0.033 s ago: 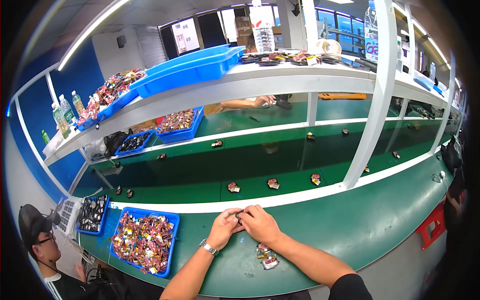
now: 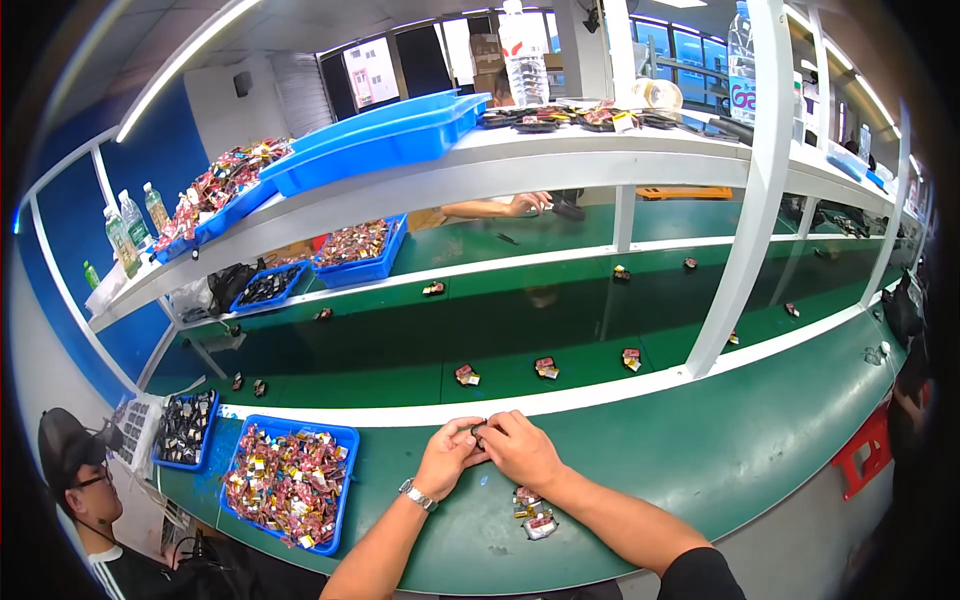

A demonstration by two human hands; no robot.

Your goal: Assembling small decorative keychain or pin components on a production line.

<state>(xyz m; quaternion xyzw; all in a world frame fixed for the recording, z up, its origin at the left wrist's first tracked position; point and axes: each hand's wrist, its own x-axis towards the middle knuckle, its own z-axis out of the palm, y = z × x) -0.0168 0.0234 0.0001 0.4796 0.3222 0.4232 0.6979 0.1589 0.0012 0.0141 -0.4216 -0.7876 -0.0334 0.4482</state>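
Over the green work surface (image 2: 700,450), my left hand (image 2: 447,457) and my right hand (image 2: 520,452) meet at the fingertips. Both are closed around a small black part (image 2: 479,436), mostly covered by my fingers, so its exact kind is unclear. A metal watch circles my left wrist. Beside my right forearm lies a small group of red and yellow electronic pieces (image 2: 535,520). To the left of my left hand, a blue tray (image 2: 349,480) is heaped with similar small red, white and yellow pieces. A tiny blue scrap (image 2: 484,481) rests just below my hands.
Another blue tray (image 2: 212,425) holds black parts, close to a seated person in a cap (image 2: 75,460). Beyond a white rail (image 2: 560,401), a green belt (image 2: 520,384) carries several small assemblies. A white post (image 2: 745,220) supports the shelf overhead. A red stool (image 2: 865,455) stands at right.
My hands keep the same place and grip. At the far left, the seated person's hand, seen earlier near the dark cables, no longer shows clearly.
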